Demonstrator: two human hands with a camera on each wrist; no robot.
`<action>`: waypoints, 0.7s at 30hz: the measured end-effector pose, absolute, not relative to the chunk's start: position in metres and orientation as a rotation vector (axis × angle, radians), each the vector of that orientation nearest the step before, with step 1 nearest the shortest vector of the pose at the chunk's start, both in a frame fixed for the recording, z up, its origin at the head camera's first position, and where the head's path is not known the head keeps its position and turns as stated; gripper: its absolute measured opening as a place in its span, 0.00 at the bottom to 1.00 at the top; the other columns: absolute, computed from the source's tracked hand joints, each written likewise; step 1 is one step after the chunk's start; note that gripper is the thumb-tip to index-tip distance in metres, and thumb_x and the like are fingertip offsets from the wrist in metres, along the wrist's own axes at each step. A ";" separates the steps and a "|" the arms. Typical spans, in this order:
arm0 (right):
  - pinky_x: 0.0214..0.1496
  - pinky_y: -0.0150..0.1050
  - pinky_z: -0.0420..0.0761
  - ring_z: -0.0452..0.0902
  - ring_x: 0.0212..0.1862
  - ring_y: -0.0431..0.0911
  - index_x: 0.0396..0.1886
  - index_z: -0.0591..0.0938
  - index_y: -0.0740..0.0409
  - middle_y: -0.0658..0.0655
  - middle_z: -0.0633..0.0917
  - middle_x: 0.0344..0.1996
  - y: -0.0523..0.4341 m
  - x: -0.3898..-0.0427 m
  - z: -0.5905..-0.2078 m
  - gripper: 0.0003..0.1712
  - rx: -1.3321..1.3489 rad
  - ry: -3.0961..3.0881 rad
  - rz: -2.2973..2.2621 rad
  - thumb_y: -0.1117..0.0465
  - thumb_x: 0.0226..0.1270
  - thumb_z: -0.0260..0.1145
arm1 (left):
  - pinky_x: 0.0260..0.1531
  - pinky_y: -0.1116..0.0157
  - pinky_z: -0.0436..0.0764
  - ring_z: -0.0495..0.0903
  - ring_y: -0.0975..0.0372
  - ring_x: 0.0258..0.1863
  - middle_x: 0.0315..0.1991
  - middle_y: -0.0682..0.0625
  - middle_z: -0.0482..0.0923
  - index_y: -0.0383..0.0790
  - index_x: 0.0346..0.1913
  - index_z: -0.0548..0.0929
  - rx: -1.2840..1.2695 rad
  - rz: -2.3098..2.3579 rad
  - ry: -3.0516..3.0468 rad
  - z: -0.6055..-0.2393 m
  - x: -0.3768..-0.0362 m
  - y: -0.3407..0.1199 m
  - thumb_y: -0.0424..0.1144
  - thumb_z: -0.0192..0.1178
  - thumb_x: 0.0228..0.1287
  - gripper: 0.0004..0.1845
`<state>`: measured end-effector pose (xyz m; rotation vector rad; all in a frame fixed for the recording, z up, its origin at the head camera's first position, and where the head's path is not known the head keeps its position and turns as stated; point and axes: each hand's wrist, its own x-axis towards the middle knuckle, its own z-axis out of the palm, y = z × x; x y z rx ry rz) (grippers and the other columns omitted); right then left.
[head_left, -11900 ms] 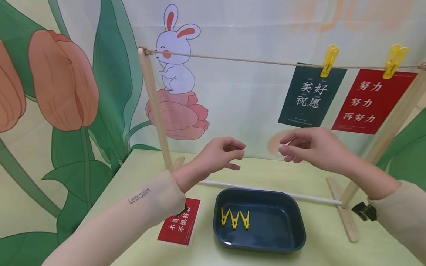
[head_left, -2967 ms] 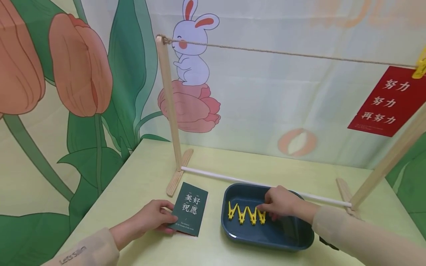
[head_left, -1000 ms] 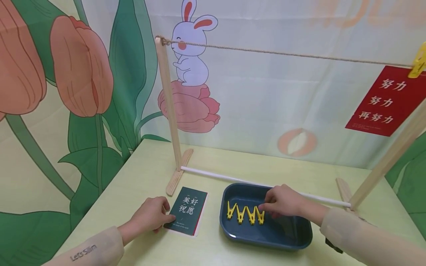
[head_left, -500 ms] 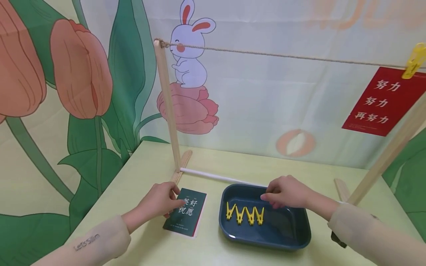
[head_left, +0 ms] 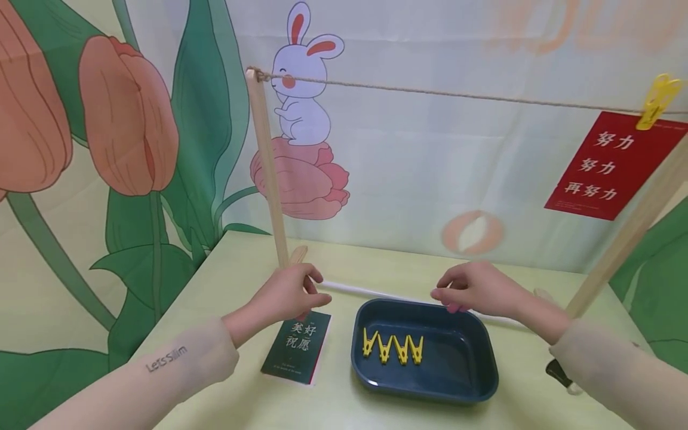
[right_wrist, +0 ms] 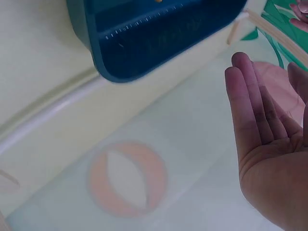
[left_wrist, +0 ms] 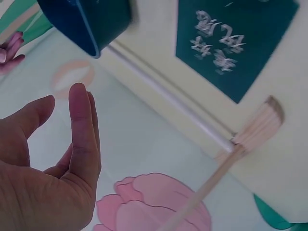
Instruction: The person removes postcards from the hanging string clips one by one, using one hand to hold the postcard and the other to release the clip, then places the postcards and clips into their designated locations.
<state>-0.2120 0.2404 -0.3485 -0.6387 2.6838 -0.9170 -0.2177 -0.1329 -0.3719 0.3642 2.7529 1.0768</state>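
Note:
My left hand (head_left: 285,292) is raised above the table with nothing in it, thumb and fingers apart in the left wrist view. Below it a dark green card (head_left: 292,358) with white characters lies flat, a red edge showing under its right side. My right hand (head_left: 484,291), also holding nothing, hovers over the back rim of the dark blue tray (head_left: 481,391); its fingers look nearly straight in the right wrist view. Several yellow clothespins (head_left: 402,351) stand in a row in the tray's left part. A red card (head_left: 613,170) hangs at the right under another yellow clothespin (head_left: 657,103).
A twine line (head_left: 430,92) runs between a left wooden post (head_left: 266,161) and a right wooden post (head_left: 626,248). A white rod (head_left: 355,290) joins the posts low down behind the tray. A printed cloth (head_left: 398,179) covers the wall behind.
The green card, hanging on the line in the oldest frame, now lies on the table, and its clothespin has joined the row in the tray. Both hands have let go and risen.

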 end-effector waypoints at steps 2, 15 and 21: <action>0.41 0.38 0.92 0.89 0.34 0.42 0.51 0.89 0.62 0.50 0.91 0.33 0.244 -0.212 -0.342 0.18 -0.633 2.693 -0.929 0.51 0.74 0.74 | 0.24 0.66 0.86 0.84 0.60 0.19 0.41 0.44 0.79 0.32 0.58 0.83 0.396 1.084 2.757 -0.366 -0.221 -0.125 0.39 0.77 0.66 0.23; 0.45 0.44 0.93 0.91 0.39 0.44 0.56 0.87 0.66 0.53 0.93 0.38 0.266 -0.211 -0.307 0.25 -0.574 2.823 -0.898 0.49 0.75 0.73 | 0.29 0.65 0.87 0.86 0.62 0.23 0.36 0.50 0.85 0.38 0.61 0.82 0.597 0.959 2.799 -0.322 -0.236 -0.071 0.45 0.76 0.68 0.25; 0.46 0.43 0.92 0.92 0.39 0.45 0.56 0.88 0.64 0.52 0.93 0.37 0.277 -0.207 -0.294 0.23 -0.550 2.868 -0.893 0.49 0.75 0.73 | 0.32 0.65 0.88 0.87 0.61 0.23 0.38 0.48 0.85 0.36 0.63 0.81 0.703 1.002 2.756 -0.308 -0.243 -0.046 0.43 0.74 0.69 0.25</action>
